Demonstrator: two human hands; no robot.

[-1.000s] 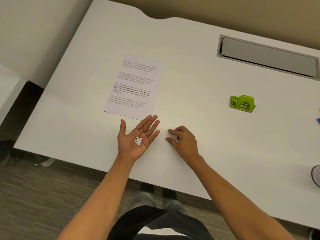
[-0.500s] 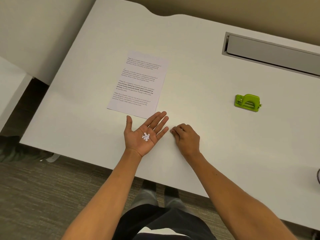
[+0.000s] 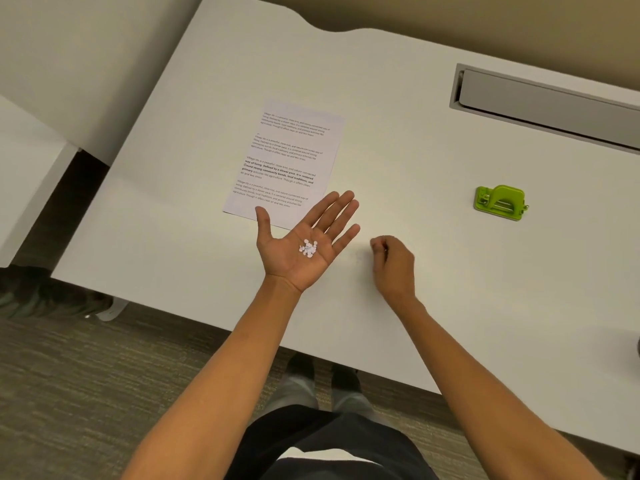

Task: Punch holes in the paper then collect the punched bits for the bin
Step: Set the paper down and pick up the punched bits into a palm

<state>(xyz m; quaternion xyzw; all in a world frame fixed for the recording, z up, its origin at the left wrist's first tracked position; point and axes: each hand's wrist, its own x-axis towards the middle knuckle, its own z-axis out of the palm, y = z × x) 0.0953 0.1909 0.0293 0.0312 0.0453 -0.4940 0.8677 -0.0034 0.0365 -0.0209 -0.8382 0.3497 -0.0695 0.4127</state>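
My left hand [image 3: 301,240] lies palm up over the desk's front part with straight fingers. A small heap of white punched bits [image 3: 308,248] rests in its palm. Just beyond its fingers lies the printed paper [image 3: 287,161], flat on the white desk [image 3: 398,143]. My right hand [image 3: 393,263] hovers to the right of the left one, fingers curled and fingertips drawn together. Whether a bit sits between them is too small to tell. The green hole punch [image 3: 500,202] stands alone far to the right, away from both hands.
A grey cable-tray flap [image 3: 550,98] is set into the desk at the back right. The desk's front edge runs just under my wrists, with carpet and my feet below. A second white surface [image 3: 20,188] stands at the left.
My right hand has lifted off the desk and curled its fingertips together. The left palm with the bits stays put.
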